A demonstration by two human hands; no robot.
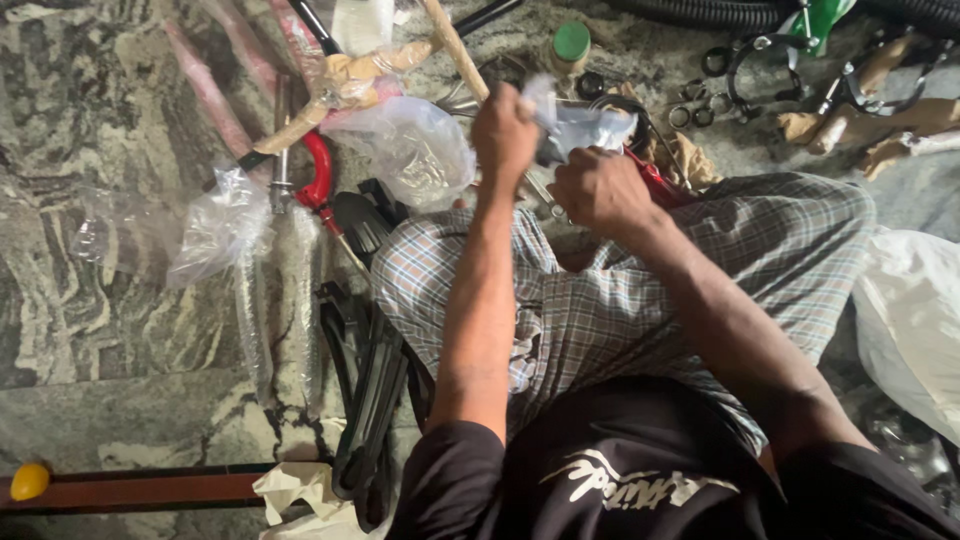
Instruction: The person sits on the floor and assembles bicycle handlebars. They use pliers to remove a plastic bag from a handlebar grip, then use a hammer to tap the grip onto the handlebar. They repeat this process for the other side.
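The marble floor (90, 300), grey-green and veined, filled the head view, and the person sat on it with legs folded under a checked cloth (600, 300) that spread across the lap. A white sack (915, 320) bulged at the right edge, touching the cloth. To the left of the knee lay black plastic mudguards (375, 390), long and curved, side by side, and just beyond them chrome tubes in clear wrapping (270, 300) ran down the floor. A red curved frame part (318, 172) stood out near the top of those tubes, with a crumpled clear plastic bag (415, 150) just beside it. A brown wooden strip (150, 490) crossed the bottom left corner, a small yellow ball (30, 481) resting at its end. Higher up, a black corrugated hose (700, 12) ran along the top edge, and small metal rings (695, 110) were scattered below it near a green-capped bottle (570, 45). Above the knees, the left hand (505, 135) was closed in a fist around the upper corner of a small clear plastic packet (585, 125), and the right hand (600, 190) gripped its lower side, fingers curled tight on the plastic. What the packet held could not be told.
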